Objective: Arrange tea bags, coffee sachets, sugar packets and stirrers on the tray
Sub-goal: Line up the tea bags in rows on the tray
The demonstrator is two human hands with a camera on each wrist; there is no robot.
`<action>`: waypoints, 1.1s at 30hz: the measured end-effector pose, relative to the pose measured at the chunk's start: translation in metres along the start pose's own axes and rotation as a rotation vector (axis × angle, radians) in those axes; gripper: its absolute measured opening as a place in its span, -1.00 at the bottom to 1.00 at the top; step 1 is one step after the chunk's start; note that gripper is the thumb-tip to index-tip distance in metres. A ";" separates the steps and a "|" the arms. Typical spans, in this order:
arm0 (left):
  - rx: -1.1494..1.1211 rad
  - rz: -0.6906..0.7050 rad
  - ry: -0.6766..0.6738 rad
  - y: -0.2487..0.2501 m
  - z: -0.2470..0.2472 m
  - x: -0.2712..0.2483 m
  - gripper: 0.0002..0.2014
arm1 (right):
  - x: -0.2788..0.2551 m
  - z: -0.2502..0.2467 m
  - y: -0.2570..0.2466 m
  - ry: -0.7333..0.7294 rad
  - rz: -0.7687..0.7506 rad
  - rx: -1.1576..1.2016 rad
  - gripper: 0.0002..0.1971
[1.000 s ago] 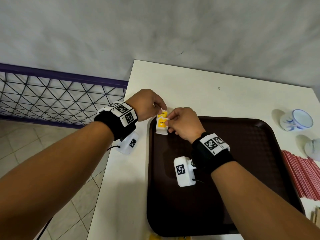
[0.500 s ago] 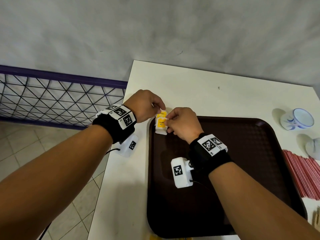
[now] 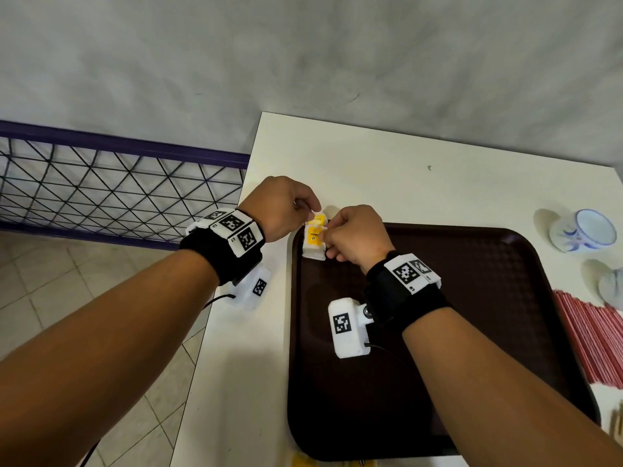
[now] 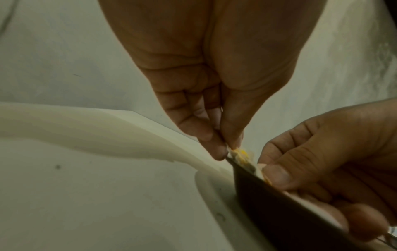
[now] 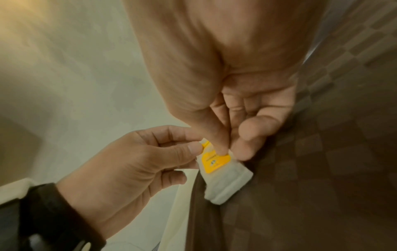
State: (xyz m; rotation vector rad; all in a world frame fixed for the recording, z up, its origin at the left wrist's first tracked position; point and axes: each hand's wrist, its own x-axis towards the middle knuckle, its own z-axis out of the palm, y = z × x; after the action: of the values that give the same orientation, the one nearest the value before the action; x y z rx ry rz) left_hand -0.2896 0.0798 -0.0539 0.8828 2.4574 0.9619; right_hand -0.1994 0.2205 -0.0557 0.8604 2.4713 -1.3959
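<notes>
Both hands meet at the far left corner of the dark brown tray, which lies on the white tabletop. The left hand has its fingers curled, and thumb and forefinger pinch the far end of the tea bags, a small stack of white bags with yellow tags. The right hand is curled as well; in the right wrist view its thumb tip presses down on the top yellow tag while its fingertips close against the stack's right side, so it pinches the same stack. The two hands are almost touching, parted only by the stack. The tea bags sit just inside the tray's left rim at that far corner, their long axis running from the near side to the far side of the tray, tag ends pointing to the far edge, white bag ends to the near edge. At the tabletop's right edge stand a blue-and-white cup and, nearer, a spread of red stirrers.
</notes>
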 end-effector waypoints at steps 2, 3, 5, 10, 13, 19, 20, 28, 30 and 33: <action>-0.006 0.000 0.006 -0.001 0.000 -0.001 -0.86 | 0.001 0.001 0.001 0.033 -0.043 -0.066 -0.90; -0.009 -0.004 0.009 -0.002 0.000 -0.002 -0.86 | 0.002 0.002 0.002 0.046 -0.069 -0.100 -0.92; -0.014 -0.012 0.015 -0.003 0.001 -0.002 -0.86 | 0.004 0.005 0.004 0.070 -0.115 -0.149 -0.95; -0.016 -0.028 0.037 -0.001 0.001 -0.006 -0.86 | 0.003 0.008 0.004 0.067 -0.130 -0.145 -0.95; 0.012 -0.039 0.064 0.001 -0.001 -0.011 -0.85 | 0.000 0.005 0.002 0.063 -0.124 -0.134 -0.98; 0.035 -0.100 0.142 0.008 -0.008 -0.044 -0.86 | -0.047 -0.021 0.011 0.073 -0.100 -0.071 -0.83; 0.041 -0.109 0.145 0.010 -0.007 -0.056 -0.87 | -0.064 -0.026 0.020 0.055 -0.086 -0.057 -0.84; 0.042 -0.170 -0.103 0.034 0.025 -0.157 -0.92 | -0.207 -0.040 0.099 -0.198 -0.024 -0.125 -0.90; 0.026 -0.182 -0.148 0.041 0.039 -0.180 -0.91 | -0.230 -0.040 0.113 -0.240 0.002 -0.108 -0.93; -0.003 -0.153 -0.211 0.048 0.055 -0.200 -0.89 | -0.244 -0.039 0.124 -0.271 -0.003 -0.100 -0.95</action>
State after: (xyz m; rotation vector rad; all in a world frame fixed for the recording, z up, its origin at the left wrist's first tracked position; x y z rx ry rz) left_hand -0.0923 0.0004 -0.0394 0.7421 2.3046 0.7779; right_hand 0.0747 0.2052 -0.0232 0.6030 2.3137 -1.2821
